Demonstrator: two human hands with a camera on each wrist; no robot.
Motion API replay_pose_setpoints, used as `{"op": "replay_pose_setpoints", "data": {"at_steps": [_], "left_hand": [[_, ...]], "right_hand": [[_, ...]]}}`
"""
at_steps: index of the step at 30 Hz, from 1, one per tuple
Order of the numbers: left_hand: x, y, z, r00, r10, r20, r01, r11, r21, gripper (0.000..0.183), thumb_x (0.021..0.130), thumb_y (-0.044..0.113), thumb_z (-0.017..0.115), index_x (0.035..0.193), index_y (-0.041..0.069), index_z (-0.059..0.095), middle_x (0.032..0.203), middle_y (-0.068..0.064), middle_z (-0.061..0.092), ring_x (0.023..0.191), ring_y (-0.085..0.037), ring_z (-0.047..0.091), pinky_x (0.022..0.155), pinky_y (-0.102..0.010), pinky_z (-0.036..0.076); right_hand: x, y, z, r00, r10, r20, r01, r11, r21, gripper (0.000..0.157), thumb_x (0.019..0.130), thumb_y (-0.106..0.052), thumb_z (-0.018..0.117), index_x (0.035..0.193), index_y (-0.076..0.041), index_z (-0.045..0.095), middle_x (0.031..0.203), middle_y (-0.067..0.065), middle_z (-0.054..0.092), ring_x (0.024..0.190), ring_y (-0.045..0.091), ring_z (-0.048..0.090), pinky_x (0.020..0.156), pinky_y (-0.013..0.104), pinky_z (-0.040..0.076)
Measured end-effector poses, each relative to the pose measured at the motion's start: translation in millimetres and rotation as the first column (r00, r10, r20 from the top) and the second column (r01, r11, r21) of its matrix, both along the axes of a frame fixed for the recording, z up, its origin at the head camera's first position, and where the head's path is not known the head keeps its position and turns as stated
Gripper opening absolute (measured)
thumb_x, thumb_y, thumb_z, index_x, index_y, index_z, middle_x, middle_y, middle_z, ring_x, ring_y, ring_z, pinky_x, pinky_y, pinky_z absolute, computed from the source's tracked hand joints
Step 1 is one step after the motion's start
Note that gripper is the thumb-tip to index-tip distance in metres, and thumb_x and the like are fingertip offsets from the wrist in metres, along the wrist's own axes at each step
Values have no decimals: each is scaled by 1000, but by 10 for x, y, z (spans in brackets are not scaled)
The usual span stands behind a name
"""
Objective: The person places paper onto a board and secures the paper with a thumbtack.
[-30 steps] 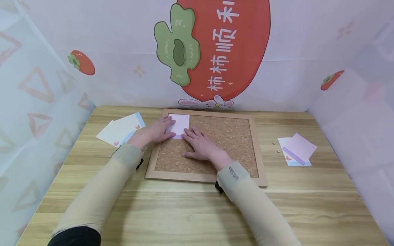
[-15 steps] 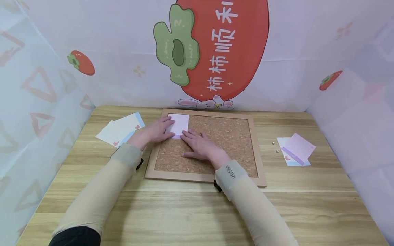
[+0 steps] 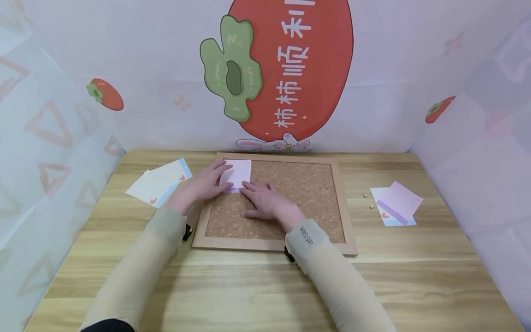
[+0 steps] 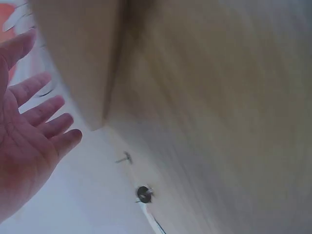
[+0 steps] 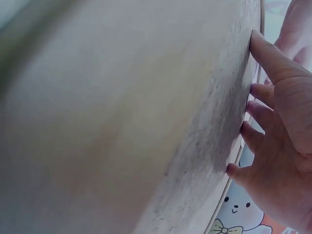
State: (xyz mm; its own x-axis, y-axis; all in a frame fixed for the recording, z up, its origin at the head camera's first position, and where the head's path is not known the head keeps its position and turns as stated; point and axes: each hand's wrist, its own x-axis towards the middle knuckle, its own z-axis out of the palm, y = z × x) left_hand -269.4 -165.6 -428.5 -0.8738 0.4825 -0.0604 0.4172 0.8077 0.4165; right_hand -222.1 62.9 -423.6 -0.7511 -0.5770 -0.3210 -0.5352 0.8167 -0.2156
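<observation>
Touching the pink note (image 3: 239,171): the left hand (image 3: 206,181) rests its fingertips and thumb on the left part; the right hand (image 3: 267,201) reaches the lower right corner, exact contact too small to tell.
Fingers: straight and spread on both hands, pinching nothing visible.
Pink note's place: flat at the upper left of the cork board (image 3: 304,198), its purple strip (image 3: 234,189) toward the person.
Paper feel: probably light, thin, easily slid or creased; best pinched at the uncovered upper right corner.
Board: likely stiff and heavier; best gripped by its wooden frame (image 3: 244,245).
Tabletop (image 3: 232,288), right: a second pink note (image 3: 401,197) over a blue-edged sheet (image 3: 376,194), two small gold-coloured pieces (image 3: 371,207) just beside.
Tabletop, left: overlapping white sheets (image 3: 155,183).
</observation>
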Motion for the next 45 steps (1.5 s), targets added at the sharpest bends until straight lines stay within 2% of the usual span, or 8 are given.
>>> {"op": "replay_pose_setpoints", "data": {"at_steps": [5, 10, 16, 20, 24, 28, 35, 45], "left_hand": [[191, -99, 86, 998, 69, -8, -67, 984, 168, 55, 101, 32, 58, 147, 6, 46, 155, -22, 42, 145, -41, 37, 120, -57, 28], [345, -277, 203, 991, 132, -14, -124, 959, 256, 52, 102, 32, 58, 146, 7, 49, 150, -16, 51, 141, -39, 45, 116, -57, 35], [463, -576, 347, 978, 207, -27, -191, 940, 282, 44, 101, 23, 60, 141, 5, 54, 137, -18, 62, 125, -39, 59, 105, -55, 47], [512, -751, 402, 975, 221, -31, -208, 949, 236, 38, 98, 14, 62, 133, 1, 59, 124, -22, 67, 110, -37, 66, 95, -52, 53], [535, -865, 365, 983, 177, 48, -183, 971, 155, 34, 96, 11, 64, 127, -4, 60, 119, -25, 67, 107, -39, 67, 93, -53, 53], [527, -881, 280, 983, 144, 110, -156, 982, 107, 28, 94, 8, 65, 118, -7, 63, 112, -25, 70, 105, -39, 67, 94, -53, 53], [454, -913, 159, 987, 128, 95, -134, 988, 70, 20, 90, 3, 68, 109, -4, 66, 101, -18, 73, 96, -31, 69, 91, -49, 54], [368, -1019, 44, 995, 78, 60, -84, 991, 105, 16, 88, 2, 73, 103, -1, 71, 98, -15, 76, 92, -29, 72, 87, -46, 57]], "right_hand": [[26, -19, -40, 1000, 2, 2, -2, 1000, -14, 77, 97, -57, 54, 160, -24, 24, 170, -3, 14, 158, 22, 8, 127, 56, 12], [25, -19, -54, 1000, -5, 14, 5, 999, -44, 77, 97, -55, 55, 160, -23, 24, 170, -3, 13, 159, 22, 7, 127, 57, 10], [16, 20, -40, 999, -16, 38, 19, 997, -72, 79, 97, -55, 55, 161, -23, 21, 170, -3, 10, 159, 21, 5, 127, 55, 7], [18, 31, -25, 999, -23, 38, 25, 997, -69, 79, 98, -54, 55, 161, -22, 20, 170, -4, 9, 159, 21, 4, 128, 55, 7], [21, 17, -15, 999, -25, 48, 28, 997, -66, 78, 98, -53, 54, 161, -23, 20, 170, -4, 9, 159, 20, 0, 127, 55, 6], [17, -8, -11, 998, -13, 58, 17, 998, -57, 77, 99, -52, 53, 161, -21, 19, 170, -3, 7, 159, 19, -2, 128, 52, 6], [14, -15, 0, 999, 17, 47, -14, 999, -51, 77, 100, -51, 53, 161, -17, 20, 170, 0, 8, 159, 21, 2, 130, 41, 7], [13, -3, -15, 999, 35, 26, -34, 998, -46, 77, 100, -52, 51, 161, -16, 20, 170, 1, 9, 158, 20, 4, 130, 41, 8]]}}
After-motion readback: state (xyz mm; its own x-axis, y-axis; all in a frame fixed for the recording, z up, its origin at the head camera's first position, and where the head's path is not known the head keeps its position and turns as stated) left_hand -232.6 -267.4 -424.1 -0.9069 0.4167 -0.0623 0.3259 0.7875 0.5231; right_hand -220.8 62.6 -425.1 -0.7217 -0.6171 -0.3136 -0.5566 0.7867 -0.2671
